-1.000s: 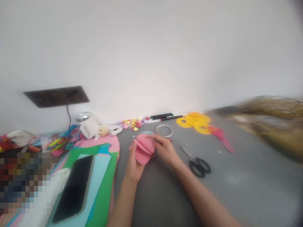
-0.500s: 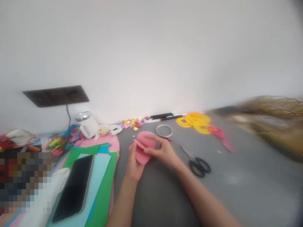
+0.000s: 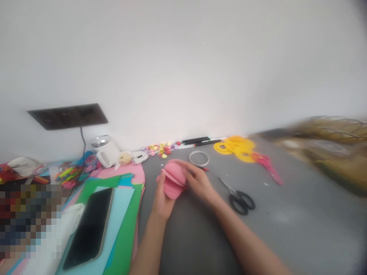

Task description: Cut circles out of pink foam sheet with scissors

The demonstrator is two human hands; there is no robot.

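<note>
Several round pink paper pieces (image 3: 174, 179), folded and layered like leaves, are held up over the grey table (image 3: 197, 229). My left hand (image 3: 164, 198) grips them from the lower left, its thumb upright against their left edge. At their right side my right hand (image 3: 197, 181) touches the rim, with fingers bent around the back edge; the fingertips are partly hidden. A silver ring (image 3: 198, 151) lies just behind my right hand. Black-handled scissors (image 3: 239, 200) rest to its right.
Yellow paper rings (image 3: 237, 147) and pink scissors (image 3: 266, 166) lie at the back right. Black pens (image 3: 197, 140) and small coloured pieces (image 3: 162, 149) line the wall. A phone (image 3: 90, 229) sits on coloured sheets (image 3: 126, 221) at left, near a white device (image 3: 107, 152).
My right thumb and fingers have shifted off the front of the pink pieces to their right and back edge. The front fold shows more fully. My left hand has stayed in place.
</note>
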